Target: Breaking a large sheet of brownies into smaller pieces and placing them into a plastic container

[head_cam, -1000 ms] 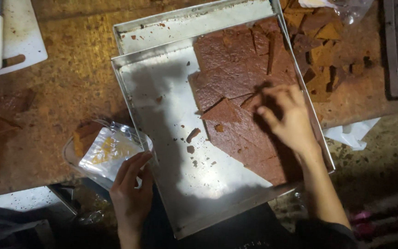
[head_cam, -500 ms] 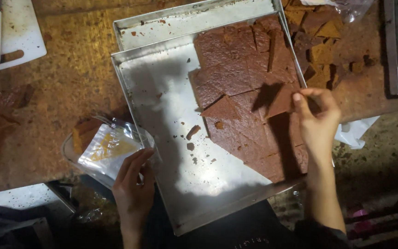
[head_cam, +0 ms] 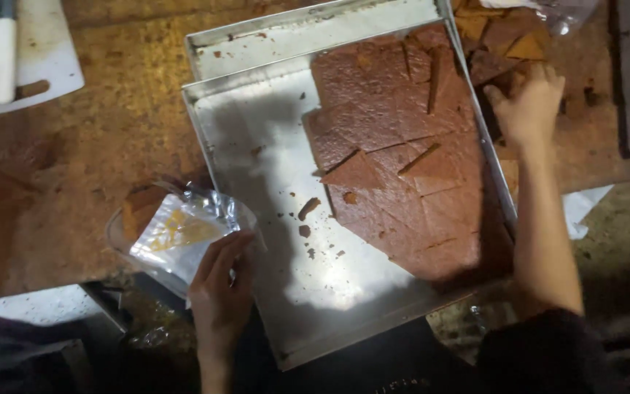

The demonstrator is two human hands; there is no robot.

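A large metal tray [head_cam: 257,146] carries a brown slab [head_cam: 395,124] cut into angular pieces on its right half; one triangular piece [head_cam: 355,174] lies loose at the slab's edge. My left hand [head_cam: 220,292] grips a clear plastic bag [head_cam: 184,233] with a yellow print, just off the tray's left rim. My right hand [head_cam: 526,106] reaches past the tray's right rim and rests on a pile of brown pieces [head_cam: 497,36]. Its fingers are curled down on the pile, and whether they grip a piece is hidden.
A second metal tray [head_cam: 293,36] lies under the first, showing at the back. A white board [head_cam: 45,66] with a white-handled tool [head_cam: 0,51] sits at the far left on the worn brown table. White paper [head_cam: 585,208] lies at the table's right edge. Crumbs dot the tray's bare metal.
My right hand rose from the slab with a brown piece and moved right, over the rim, to the pile. My left hand stayed on the bag.
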